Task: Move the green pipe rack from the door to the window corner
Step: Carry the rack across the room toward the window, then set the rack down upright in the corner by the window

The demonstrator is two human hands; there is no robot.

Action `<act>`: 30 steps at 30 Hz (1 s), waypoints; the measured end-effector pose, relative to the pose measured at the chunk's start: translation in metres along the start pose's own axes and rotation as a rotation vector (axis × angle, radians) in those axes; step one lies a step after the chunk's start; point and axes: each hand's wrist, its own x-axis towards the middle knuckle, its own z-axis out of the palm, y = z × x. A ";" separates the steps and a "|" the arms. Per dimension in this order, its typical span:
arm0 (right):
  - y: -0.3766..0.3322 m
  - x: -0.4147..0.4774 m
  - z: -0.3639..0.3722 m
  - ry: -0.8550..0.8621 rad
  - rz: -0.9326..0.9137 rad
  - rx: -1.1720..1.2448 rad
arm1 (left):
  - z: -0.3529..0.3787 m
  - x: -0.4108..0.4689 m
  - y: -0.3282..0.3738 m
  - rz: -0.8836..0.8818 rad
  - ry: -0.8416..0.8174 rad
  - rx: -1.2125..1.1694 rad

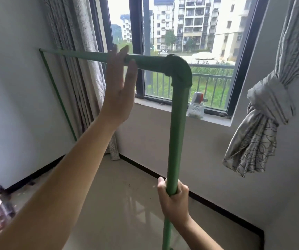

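My right hand (174,197) is clamped on the green pipe rack (178,112) upright. My left hand (119,87) is flat, fingers apart, against its top bar.

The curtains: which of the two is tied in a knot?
The right curtain, beside the window, is bunched and knotted above the floor. The left curtain hangs straight down behind the green pipe rack.

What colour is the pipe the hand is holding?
Green; the pipe shows clearly in the head view.
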 end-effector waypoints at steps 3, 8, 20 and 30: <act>0.044 -0.011 -0.028 -0.195 0.055 -0.156 | 0.023 -0.045 0.019 -0.092 -0.059 -0.218; 0.116 -0.032 -0.074 -0.778 0.391 -0.455 | 0.067 -0.134 0.046 -0.163 -0.300 -0.364; 0.128 -0.085 -0.068 -0.708 0.395 -0.526 | 0.082 -0.257 -0.020 -0.407 -0.554 -0.239; 0.117 -0.072 -0.091 -0.450 0.424 -0.565 | 0.131 -0.246 -0.019 -0.325 -0.515 -0.199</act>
